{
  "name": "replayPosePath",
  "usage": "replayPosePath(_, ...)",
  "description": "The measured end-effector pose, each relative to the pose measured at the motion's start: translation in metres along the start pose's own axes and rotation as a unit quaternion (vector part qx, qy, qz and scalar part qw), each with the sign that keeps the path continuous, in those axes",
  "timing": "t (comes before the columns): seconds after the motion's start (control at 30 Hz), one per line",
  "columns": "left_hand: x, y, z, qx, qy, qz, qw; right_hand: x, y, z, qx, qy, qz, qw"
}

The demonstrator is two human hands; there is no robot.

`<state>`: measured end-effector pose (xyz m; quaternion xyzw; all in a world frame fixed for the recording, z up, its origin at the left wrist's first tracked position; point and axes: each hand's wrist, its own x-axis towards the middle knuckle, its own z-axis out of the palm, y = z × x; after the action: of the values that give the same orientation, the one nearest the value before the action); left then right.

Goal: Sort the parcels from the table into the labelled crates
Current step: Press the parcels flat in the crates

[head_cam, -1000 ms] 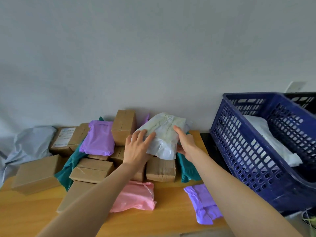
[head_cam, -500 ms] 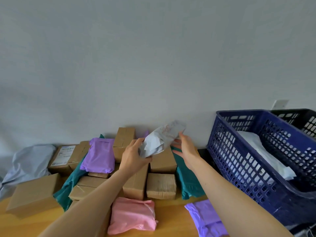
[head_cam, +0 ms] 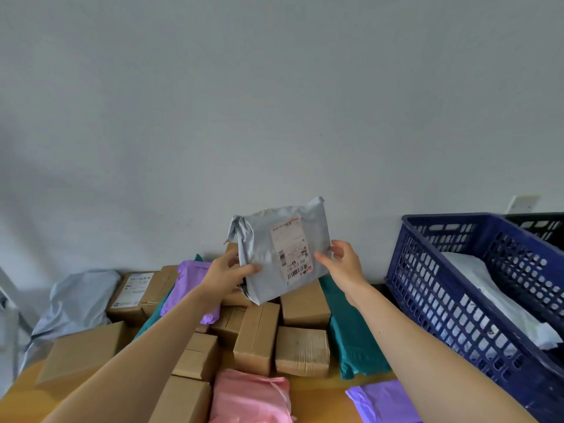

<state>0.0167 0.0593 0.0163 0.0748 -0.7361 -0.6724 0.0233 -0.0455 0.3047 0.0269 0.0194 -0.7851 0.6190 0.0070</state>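
Observation:
A grey plastic mailer parcel (head_cam: 262,254) is held upright above the pile, its white shipping label facing me. My left hand (head_cam: 227,274) grips its lower left edge, thumb across the front. My right hand (head_cam: 343,264) pinches its right edge. Below lies a heap of parcels on the wooden table (head_cam: 317,395): several brown cardboard boxes (head_cam: 302,351), a pink mailer (head_cam: 250,398), purple mailers (head_cam: 190,282), teal mailers (head_cam: 351,337). A dark blue slotted crate (head_cam: 451,288) stands at the right with a white parcel (head_cam: 494,300) inside.
A black crate (head_cam: 540,224) sits behind the blue one. A large grey bag (head_cam: 76,303) slumps at the table's left end beside a labelled box (head_cam: 134,291). The grey wall rises close behind the pile, with a white socket plate (head_cam: 523,204).
Both hands lifted the grey parcel off the pile and turned it over, so its label now faces me. My head tilted up.

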Motion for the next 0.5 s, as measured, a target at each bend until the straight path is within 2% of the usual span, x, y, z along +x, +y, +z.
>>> replayPosePath(0.27, -0.003, 0.003, -0.008, -0.115, -0.007, -0.042, 0.992, -0.002, -0.006, 0.011, 0.053, -0.036, -0.011, 0.998)
replayPosePath(0.4, -0.007, 0.005, 0.006, -0.202, -0.002, -0.044, 0.978, -0.007, -0.011, 0.022, 0.137, -0.033, 0.056, 0.988)
replayPosePath(0.5, -0.007, 0.011, 0.018, -0.271, -0.006, -0.039, 0.962, -0.013, -0.016, 0.031, 0.221, -0.063, 0.115, 0.967)
